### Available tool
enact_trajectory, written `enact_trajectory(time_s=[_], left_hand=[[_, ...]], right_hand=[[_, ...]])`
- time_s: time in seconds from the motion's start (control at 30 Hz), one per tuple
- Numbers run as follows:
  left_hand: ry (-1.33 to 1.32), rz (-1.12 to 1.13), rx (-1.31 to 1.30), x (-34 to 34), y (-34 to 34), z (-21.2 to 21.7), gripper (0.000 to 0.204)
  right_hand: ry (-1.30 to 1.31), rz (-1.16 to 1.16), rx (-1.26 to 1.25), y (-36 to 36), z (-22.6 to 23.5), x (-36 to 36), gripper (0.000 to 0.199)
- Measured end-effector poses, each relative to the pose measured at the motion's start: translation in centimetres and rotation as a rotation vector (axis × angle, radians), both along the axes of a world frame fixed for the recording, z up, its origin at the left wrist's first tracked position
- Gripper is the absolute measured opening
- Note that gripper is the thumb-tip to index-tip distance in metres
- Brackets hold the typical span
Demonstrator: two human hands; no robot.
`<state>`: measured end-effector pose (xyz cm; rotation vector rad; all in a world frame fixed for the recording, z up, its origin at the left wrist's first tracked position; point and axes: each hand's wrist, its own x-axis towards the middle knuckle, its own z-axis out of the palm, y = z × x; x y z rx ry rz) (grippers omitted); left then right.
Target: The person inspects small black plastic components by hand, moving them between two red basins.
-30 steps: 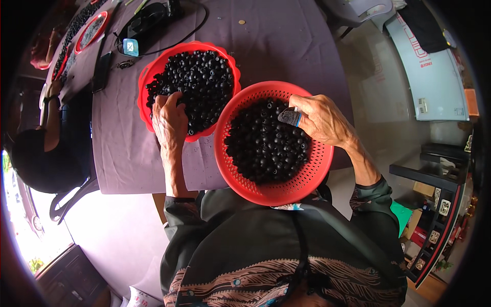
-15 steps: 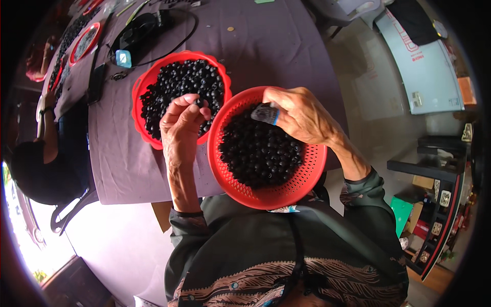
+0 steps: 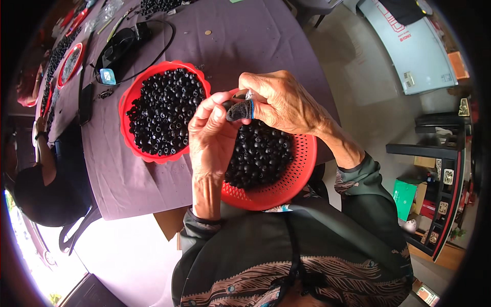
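Two red perforated baskets hold several small black round pieces. The left basket (image 3: 130, 97) rests on the purple table; the right basket (image 3: 291, 176) sits at the table's near edge against my lap. My left hand (image 3: 212, 138) and my right hand (image 3: 279, 102) meet above the right basket. My left fingertips pinch a small black piece (image 3: 227, 105). My right hand wears a dark finger cot with a blue rim (image 3: 240, 110) on the thumb, pressed against that piece, and holds a small clear thing between its fingers that I cannot make out.
A purple cloth covers the table (image 3: 133, 184). Black cables and a dark device (image 3: 120, 43) lie beyond the left basket. Another person (image 3: 48, 189) sits at the left with a red tray (image 3: 69, 61) of black pieces. A dark shelf unit (image 3: 442, 169) stands on the right.
My left hand rose from the left basket with a black piece and came over to my right hand. Both hands lifted closer to the camera above the right basket.
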<state>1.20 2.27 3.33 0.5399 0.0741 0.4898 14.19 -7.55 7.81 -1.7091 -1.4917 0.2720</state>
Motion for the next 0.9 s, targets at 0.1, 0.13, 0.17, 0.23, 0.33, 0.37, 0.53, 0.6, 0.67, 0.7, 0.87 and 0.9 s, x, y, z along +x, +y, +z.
enact_trajectory(time_s=[0.1, 0.13, 0.17, 0.23, 0.33, 0.37, 0.53, 0.6, 0.67, 0.7, 0.87, 0.9], left_hand=[[0.003, 0.013, -0.014, 0.1, -0.3, -0.6, 0.021], [0.008, 0.034, -0.006, 0.0, -0.3, -0.6, 0.02], [0.035, 0.051, -0.023, -0.2, -0.2, -0.9, 0.021], [0.004, 0.019, -0.003, -0.2, 0.2, -1.2, 0.021], [-0.026, 0.004, 0.024, -0.3, 0.1, -1.2, 0.021], [-0.007, 0.019, 0.049, -0.4, 0.0, -1.0, 0.021], [0.053, 0.03, 0.164, -0.3, 0.1, 0.0, 0.022], [0.087, 0.036, 0.277, -0.5, 0.5, -0.2, 0.023], [0.082, 0.046, 0.299, -0.5, 0.6, -0.1, 0.024], [0.078, 0.055, 0.325, -0.6, 0.6, 0.0, 0.024], [0.077, 0.073, 0.348, -0.6, 1.0, -0.3, 0.023], [0.087, 0.092, 0.352, -0.6, 1.0, -0.4, 0.022]], right_hand=[[-0.028, -0.014, 0.029, -0.3, 0.0, 0.1, 0.011], [-0.023, 0.002, -0.026, -0.4, 0.1, 0.1, 0.013], [-0.019, 0.019, -0.081, -0.5, 0.2, 0.1, 0.015], [-0.017, 0.032, -0.093, -0.7, 0.4, 0.1, 0.018], [-0.025, 0.065, -0.16, -0.5, 1.3, 0.0, 0.023], [-0.034, 0.084, -0.212, -0.4, 1.6, 0.0, 0.025], [-0.128, 0.116, -0.268, -0.2, 1.8, 0.2, 0.026], [-0.156, 0.129, -0.297, -0.1, 1.8, 0.3, 0.026], [-0.165, 0.156, -0.281, 0.0, 1.7, 0.4, 0.026], [-0.166, 0.157, -0.283, 0.1, 1.6, 0.4, 0.026], [-0.138, 0.164, -0.304, 0.2, 1.7, 0.3, 0.025], [-0.139, 0.164, -0.305, 0.3, 1.7, 0.3, 0.025]])
